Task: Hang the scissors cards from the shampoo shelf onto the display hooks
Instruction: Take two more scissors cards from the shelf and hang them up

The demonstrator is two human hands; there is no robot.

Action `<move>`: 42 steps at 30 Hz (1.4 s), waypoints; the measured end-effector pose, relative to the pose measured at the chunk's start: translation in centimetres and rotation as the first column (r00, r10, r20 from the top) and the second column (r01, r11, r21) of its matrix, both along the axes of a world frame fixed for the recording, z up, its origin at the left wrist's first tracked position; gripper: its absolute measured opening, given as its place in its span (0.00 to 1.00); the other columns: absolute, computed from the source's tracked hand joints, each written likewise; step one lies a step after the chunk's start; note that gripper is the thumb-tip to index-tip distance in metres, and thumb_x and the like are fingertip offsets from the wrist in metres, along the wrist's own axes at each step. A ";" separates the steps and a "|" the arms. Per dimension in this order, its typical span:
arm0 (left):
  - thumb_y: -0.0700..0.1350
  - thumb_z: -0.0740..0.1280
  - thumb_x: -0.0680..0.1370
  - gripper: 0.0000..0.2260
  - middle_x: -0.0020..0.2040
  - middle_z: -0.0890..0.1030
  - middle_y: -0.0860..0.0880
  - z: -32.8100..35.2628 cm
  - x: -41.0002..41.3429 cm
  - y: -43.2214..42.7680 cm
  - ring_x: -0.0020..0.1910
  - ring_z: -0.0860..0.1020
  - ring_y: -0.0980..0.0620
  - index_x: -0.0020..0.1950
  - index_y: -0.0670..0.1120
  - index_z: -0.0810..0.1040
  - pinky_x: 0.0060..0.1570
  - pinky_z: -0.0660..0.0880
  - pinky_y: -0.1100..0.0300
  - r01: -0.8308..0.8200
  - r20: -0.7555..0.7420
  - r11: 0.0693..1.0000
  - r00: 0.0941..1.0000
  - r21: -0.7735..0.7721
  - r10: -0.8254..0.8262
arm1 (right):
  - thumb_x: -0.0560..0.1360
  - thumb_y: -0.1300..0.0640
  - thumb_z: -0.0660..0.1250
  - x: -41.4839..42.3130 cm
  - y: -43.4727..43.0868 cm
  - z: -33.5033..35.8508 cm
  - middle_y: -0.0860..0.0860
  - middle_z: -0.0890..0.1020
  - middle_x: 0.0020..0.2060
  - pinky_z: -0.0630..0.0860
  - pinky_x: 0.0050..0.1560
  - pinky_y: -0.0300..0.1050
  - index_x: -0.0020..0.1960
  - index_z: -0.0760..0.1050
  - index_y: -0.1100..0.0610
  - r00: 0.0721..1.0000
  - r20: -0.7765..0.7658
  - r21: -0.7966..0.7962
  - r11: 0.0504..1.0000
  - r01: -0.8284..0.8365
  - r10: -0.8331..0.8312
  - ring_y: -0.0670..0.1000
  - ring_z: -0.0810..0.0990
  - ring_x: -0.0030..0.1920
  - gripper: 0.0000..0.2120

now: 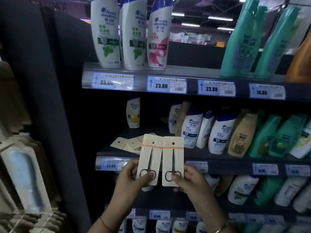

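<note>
Here, two scissors cards are held upright side by side in front of the shampoo shelf [218, 159], one in each hand. The left card [149, 158] is pinched near its lower end by the left hand [129, 178], thumb pressed on the front over the scissor handles, fingers closed behind. The right card [172, 161] is gripped the same way by the right hand [190, 181], thumb on the front, fingers curled behind. The two cards nearly touch along their inner edges, the left one tilted slightly. One pair of small black scissors is seen on each card, with one punched hole at the top. Behind them, at least three more cards [129, 142] lie flat on the shelf, overlapping. A bracelet is worn on each wrist. Three white bottles [127, 34] stand on the upper shelf at the left, above three price tags marked 23.80 [166, 84].
</note>
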State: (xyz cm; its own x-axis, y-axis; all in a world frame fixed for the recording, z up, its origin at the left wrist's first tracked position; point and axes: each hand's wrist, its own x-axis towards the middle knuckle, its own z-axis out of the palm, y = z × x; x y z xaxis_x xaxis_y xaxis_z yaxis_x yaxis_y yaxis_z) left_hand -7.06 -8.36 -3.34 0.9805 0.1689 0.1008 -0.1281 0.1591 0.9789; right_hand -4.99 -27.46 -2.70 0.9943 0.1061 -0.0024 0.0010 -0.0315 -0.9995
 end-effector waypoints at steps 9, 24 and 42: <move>0.37 0.72 0.72 0.11 0.47 0.87 0.43 3.0 -4.4 5.9 0.47 0.85 0.46 0.52 0.42 0.77 0.42 0.81 0.60 0.108 0.088 0.994 0.990 0.017 -0.109 | 0.73 0.62 0.71 -3.7 4.1 3.2 0.48 0.87 0.46 0.83 0.38 0.44 0.49 0.81 0.44 0.974 0.158 -0.050 0.987 -0.155 0.161 0.54 0.85 0.44 0.13; 0.43 0.71 0.74 0.10 0.47 0.86 0.52 9.3 -15.0 26.7 0.48 0.84 0.55 0.53 0.54 0.78 0.43 0.78 0.67 0.137 0.345 0.960 0.913 0.245 -0.219 | 0.64 0.45 0.73 -15.6 23.6 8.1 0.45 0.87 0.47 0.81 0.37 0.40 0.55 0.80 0.42 0.906 0.416 0.023 0.996 -0.092 0.074 0.54 0.84 0.38 0.18; 0.42 0.67 0.73 0.13 0.48 0.87 0.48 13.1 -19.1 51.7 0.49 0.85 0.50 0.57 0.52 0.77 0.44 0.81 0.62 -0.133 0.419 0.974 0.907 0.181 0.046 | 0.75 0.64 0.69 -16.6 49.6 12.7 0.50 0.87 0.46 0.82 0.37 0.42 0.54 0.80 0.55 0.857 0.441 0.007 0.954 -0.299 0.266 0.50 0.86 0.43 0.10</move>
